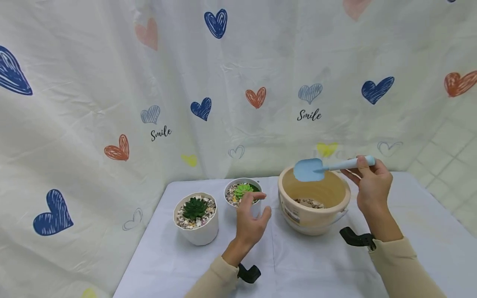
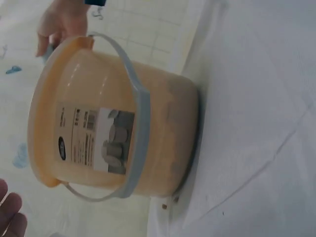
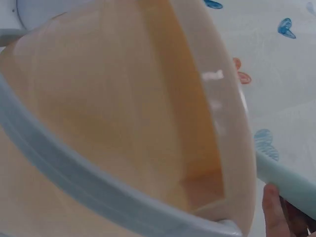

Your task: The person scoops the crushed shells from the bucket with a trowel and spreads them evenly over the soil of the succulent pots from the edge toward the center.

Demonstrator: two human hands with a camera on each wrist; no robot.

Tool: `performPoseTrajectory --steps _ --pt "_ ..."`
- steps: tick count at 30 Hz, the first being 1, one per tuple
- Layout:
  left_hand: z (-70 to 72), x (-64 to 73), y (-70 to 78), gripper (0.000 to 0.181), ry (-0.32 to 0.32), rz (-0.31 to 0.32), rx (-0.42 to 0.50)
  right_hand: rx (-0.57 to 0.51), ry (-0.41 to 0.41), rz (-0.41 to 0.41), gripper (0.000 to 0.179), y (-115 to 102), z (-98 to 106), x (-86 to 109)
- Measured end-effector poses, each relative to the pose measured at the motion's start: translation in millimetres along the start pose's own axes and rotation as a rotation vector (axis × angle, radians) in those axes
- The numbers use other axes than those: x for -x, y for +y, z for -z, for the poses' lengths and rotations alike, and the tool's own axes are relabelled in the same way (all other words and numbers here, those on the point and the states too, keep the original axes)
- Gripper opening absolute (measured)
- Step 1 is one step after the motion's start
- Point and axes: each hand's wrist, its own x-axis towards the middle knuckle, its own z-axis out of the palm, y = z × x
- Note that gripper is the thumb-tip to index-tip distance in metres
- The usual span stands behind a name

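Note:
My right hand (image 1: 374, 188) grips the handle of a light blue hand trowel (image 1: 309, 170), its blade level above the back of a peach plastic bucket (image 1: 311, 225). Small stones (image 1: 310, 203) lie at the bottom of the bucket. My left hand (image 1: 250, 221) hovers left of the bucket with fingers loosely bent and nothing held. It partly covers a small white pot (image 1: 256, 210) with a light green succulent (image 1: 243, 190). In the right wrist view, the trowel's handle (image 3: 291, 185) shows beyond the bucket rim.
A second white pot (image 1: 201, 236), with a dark green succulent (image 1: 195, 208) among pebbles, stands at the left of the white-covered table (image 1: 305, 269). The bucket's grey carrying handle (image 2: 141, 143) hangs down its side. Behind the table is a heart-print curtain (image 1: 275, 136).

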Motion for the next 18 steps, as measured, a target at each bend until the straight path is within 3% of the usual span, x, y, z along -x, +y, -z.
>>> performPoseTrajectory --steps 4,7,9,13,18 --pt "-14.8 -0.6 3.8 0.035 -0.171 0.137 0.128 0.301 -0.099 0.016 0.018 10 3 -4.8" --pt "-26.8 -2.6 4.1 0.050 -0.291 0.269 0.192 0.594 -0.206 0.054 0.022 18 0 -7.3" --pt "-34.4 -4.4 2.7 0.059 -0.333 0.330 0.230 0.770 -0.285 0.085 0.028 23 -3 -8.7" --pt "-47.2 -8.5 -3.6 0.064 -0.327 0.390 0.278 0.990 -0.467 0.122 0.035 29 -10 -10.1" --pt "-56.5 -14.8 -9.3 0.063 -0.289 0.443 0.310 1.091 -0.629 0.123 0.033 35 -14 -12.1"
